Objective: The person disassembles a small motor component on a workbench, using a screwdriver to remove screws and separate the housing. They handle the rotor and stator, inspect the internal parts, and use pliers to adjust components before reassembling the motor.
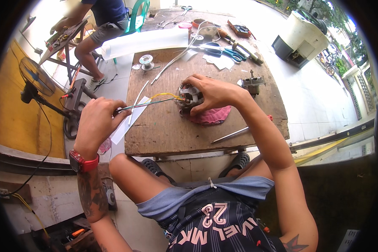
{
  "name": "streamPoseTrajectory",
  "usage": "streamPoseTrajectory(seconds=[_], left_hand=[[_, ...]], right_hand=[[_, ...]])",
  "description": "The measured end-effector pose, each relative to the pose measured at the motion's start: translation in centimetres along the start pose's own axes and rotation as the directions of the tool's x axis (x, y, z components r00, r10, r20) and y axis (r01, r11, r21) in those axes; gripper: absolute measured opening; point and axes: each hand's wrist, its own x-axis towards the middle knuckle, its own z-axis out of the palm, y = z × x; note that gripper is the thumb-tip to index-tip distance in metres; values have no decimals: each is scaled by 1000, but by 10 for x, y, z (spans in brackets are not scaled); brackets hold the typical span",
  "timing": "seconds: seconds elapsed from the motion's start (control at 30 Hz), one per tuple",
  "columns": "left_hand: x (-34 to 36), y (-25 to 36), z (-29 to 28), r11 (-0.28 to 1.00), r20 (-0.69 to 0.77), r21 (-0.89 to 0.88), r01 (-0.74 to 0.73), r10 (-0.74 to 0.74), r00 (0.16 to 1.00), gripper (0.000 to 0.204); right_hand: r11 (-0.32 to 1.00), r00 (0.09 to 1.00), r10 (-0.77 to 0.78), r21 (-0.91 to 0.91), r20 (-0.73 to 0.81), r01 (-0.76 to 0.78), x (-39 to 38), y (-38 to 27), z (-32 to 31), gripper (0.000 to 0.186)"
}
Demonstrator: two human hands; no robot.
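Note:
My right hand [214, 93] is closed around a small electric motor [192, 95], its thumb and fingers spanning the metal frame. The motor sits on the wooden table beside a pink cloth [214, 116], which lies partly under it and my hand. Several thin wires [160, 99], yellow, green and darker ones, run leftward out of the motor. Their far ends are pinched between the thumb and fingers of my left hand [100, 121], at the table's left edge. Under the wires a white strip [128, 124] and a thin white sleeve [135, 103] lie near my left fingers.
A screwdriver [232, 134] lies at the near right of the table [155, 138]. Behind it stands a metal part [253, 83]. Farther back are a solder spool [146, 62], scissors [235, 54], a hammer [250, 52] and a clear plastic roll [145, 43]. Another person [107, 21] sits at far left.

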Motion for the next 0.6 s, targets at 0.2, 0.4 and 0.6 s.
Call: streamPoseTrajectory(seconds=[0.2, 0.4, 0.6], left_hand=[[3, 34, 17, 992, -317, 39, -123, 129, 939, 77], [39, 108, 95, 941, -339, -53, -333, 297, 893, 88], [69, 95, 116, 916, -338, -53, -398, 359, 870, 78]], right_hand=[[996, 983, -81, -43, -165, 75, -7, 5, 8, 114], [991, 864, 95, 133, -494, -33, -80, 10, 11, 97], [987, 841, 153, 37, -520, -156, -108, 12, 44, 70]])
